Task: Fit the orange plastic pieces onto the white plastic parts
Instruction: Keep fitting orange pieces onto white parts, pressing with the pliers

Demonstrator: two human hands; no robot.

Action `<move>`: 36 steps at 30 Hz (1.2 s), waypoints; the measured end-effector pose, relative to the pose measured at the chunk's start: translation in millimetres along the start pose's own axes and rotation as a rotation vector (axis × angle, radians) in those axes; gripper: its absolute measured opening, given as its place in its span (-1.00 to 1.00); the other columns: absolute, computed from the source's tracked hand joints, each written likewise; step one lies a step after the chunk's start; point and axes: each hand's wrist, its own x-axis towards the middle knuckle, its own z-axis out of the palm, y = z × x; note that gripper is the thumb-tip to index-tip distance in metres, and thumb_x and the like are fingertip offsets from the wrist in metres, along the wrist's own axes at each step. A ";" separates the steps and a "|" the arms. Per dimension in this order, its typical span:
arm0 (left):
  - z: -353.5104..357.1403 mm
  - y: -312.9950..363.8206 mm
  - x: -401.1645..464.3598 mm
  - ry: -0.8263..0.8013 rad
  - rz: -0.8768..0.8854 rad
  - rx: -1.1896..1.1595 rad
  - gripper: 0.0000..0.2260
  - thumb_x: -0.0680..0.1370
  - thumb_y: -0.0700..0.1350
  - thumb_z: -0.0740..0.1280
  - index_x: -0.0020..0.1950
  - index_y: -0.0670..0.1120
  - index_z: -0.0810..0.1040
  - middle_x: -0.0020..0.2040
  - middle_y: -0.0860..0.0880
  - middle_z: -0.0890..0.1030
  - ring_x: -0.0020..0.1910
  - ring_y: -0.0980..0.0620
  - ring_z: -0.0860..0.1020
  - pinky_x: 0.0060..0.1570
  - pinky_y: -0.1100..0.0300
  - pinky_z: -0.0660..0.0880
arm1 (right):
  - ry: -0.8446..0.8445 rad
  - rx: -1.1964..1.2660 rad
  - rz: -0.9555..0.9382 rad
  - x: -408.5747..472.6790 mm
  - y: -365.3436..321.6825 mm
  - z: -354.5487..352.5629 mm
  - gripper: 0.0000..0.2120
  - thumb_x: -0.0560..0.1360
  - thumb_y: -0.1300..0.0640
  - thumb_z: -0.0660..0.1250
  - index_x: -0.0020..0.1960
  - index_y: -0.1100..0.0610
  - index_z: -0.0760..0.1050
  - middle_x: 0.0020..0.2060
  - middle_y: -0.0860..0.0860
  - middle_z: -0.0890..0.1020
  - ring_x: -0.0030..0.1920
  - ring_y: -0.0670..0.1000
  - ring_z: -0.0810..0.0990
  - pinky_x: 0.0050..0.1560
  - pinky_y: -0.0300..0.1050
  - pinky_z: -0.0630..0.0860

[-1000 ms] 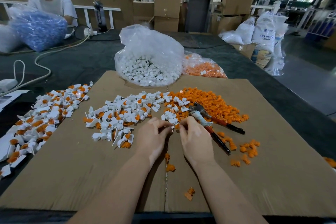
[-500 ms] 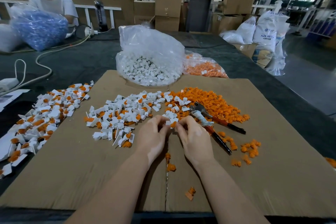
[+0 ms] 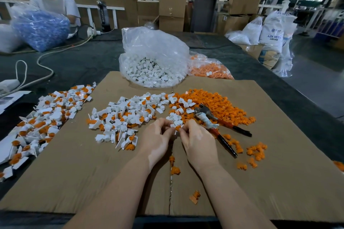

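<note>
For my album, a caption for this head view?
Both hands press an orange piece into a white part.

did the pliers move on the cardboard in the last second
No. The pliers lie in the same spot beside the loose orange pile, handles pointing the same way toward the cardboard's right side.

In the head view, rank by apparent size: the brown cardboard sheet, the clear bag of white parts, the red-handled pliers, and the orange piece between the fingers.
1. Brown cardboard sheet
2. Clear bag of white parts
3. Red-handled pliers
4. Orange piece
</note>
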 end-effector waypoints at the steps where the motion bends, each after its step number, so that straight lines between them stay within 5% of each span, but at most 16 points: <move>1: 0.0 -0.2 0.0 0.004 0.005 -0.001 -0.94 0.55 -0.12 0.29 -0.08 0.04 0.47 -0.22 0.12 0.52 -0.22 0.22 0.47 -0.29 0.47 0.35 | -0.003 0.000 -0.006 0.2 -0.1 0.1 -0.85 0.55 0.12 0.26 -0.10 0.20 0.46 -0.28 0.04 0.56 -0.25 0.00 0.50 -0.28 -0.17 0.38; 6: 0.8 -0.6 -1.5 0.002 0.024 0.025 -0.93 0.54 -0.15 0.31 -0.10 0.02 0.51 -0.24 0.16 0.51 -0.24 0.23 0.46 -0.27 0.55 0.33 | -0.048 -0.034 -0.041 0.1 0.1 1.5 -0.85 0.55 0.13 0.26 -0.14 0.20 0.43 -0.30 0.03 0.51 -0.26 0.04 0.49 -0.29 -0.18 0.30; 13: -1.9 -0.8 0.4 0.034 -0.005 -0.058 -0.90 0.58 -0.10 0.23 0.00 0.09 0.48 -0.15 0.21 0.50 -0.13 0.30 0.45 -0.23 0.51 0.33 | -0.010 0.178 0.000 0.8 1.6 -1.0 -0.86 0.51 0.05 0.33 -0.09 0.14 0.52 -0.26 -0.04 0.58 -0.20 -0.06 0.51 -0.22 -0.16 0.45; 22: -1.0 -6.0 1.6 0.017 -0.006 -0.063 -0.88 0.59 -0.07 0.22 0.05 0.09 0.52 -0.04 0.12 0.55 -0.04 0.21 0.48 -0.16 0.44 0.30 | 0.013 0.291 -0.008 0.6 1.5 -2.4 -0.73 0.47 0.21 0.38 0.16 0.09 0.54 -0.12 -0.04 0.58 -0.06 -0.06 0.51 0.01 -0.10 0.51; 36: -1.1 -4.6 1.2 -0.001 -0.007 -0.027 -0.89 0.58 -0.07 0.24 0.05 0.09 0.51 -0.11 0.17 0.51 -0.11 0.27 0.45 -0.21 0.45 0.26 | -0.027 0.286 0.014 2.2 -0.4 -6.1 -0.82 0.50 0.19 0.32 0.09 0.09 0.57 -0.09 -0.05 0.56 -0.03 -0.08 0.49 0.03 -0.16 0.47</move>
